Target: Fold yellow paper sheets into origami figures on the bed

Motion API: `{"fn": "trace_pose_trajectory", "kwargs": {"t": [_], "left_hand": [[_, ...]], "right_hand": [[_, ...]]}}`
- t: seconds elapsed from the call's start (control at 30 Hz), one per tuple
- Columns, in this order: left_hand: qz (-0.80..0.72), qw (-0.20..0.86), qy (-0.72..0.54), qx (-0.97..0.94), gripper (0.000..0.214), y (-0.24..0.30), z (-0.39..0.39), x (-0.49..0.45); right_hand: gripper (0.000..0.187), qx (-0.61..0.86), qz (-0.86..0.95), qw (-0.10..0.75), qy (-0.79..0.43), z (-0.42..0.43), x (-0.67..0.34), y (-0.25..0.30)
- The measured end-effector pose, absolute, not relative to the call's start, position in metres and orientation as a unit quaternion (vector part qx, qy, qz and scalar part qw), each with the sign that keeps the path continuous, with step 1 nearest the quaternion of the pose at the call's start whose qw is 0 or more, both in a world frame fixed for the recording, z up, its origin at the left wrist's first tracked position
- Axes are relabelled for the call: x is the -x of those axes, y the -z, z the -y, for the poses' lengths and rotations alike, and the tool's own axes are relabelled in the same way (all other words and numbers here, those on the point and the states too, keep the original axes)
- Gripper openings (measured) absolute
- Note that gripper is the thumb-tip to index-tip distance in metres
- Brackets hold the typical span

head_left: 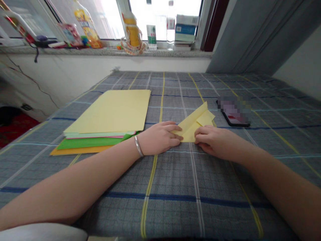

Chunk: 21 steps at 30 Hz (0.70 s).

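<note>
A folded yellow paper (198, 122) lies on the grey plaid cloth (175, 187) in the middle of the view. My left hand (160, 138) rests on its near left corner, fingers curled and pressed down on the paper's edge. A silver bangle sits on that wrist. My right hand (215, 142) presses the near right edge of the same paper, fingers bent and close together. Both hands' fingertips nearly meet over the paper's lower edge.
A stack of coloured sheets (110, 118), yellow on top with green, pink and orange below, lies to the left. A phone (234, 113) lies right of the folded paper. Bottles and boxes (132, 30) line the windowsill at the back. A grey curtain hangs at the far right.
</note>
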State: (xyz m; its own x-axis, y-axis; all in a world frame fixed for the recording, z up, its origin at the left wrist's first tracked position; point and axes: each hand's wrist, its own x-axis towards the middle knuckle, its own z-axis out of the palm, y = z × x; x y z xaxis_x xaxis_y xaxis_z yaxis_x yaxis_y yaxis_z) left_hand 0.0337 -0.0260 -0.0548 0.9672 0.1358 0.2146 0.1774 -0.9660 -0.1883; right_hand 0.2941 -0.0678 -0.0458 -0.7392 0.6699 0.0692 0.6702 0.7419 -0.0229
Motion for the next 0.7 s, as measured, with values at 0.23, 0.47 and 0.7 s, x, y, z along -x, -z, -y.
{"fn": "trace_pose_trajectory", "kwargs": {"t": [0.23, 0.47, 0.7], "left_hand": [[0.114, 0.045, 0.175, 0.977, 0.016, 0.06, 0.025, -0.035], [0.222, -0.027, 0.258, 0.94, 0.036, 0.063, 0.03, -0.039], [0.298, -0.065, 0.207, 0.93, 0.069, 0.074, 0.031, -0.04]], "right_hand": [[0.018, 0.358, 0.93, 0.061, 0.06, 0.062, -0.29, 0.054], [0.034, 0.302, 0.946, 0.1, 0.055, 0.059, -0.283, 0.064], [0.03, 0.319, 0.939, 0.077, 0.098, 0.063, -0.28, 0.063]]}}
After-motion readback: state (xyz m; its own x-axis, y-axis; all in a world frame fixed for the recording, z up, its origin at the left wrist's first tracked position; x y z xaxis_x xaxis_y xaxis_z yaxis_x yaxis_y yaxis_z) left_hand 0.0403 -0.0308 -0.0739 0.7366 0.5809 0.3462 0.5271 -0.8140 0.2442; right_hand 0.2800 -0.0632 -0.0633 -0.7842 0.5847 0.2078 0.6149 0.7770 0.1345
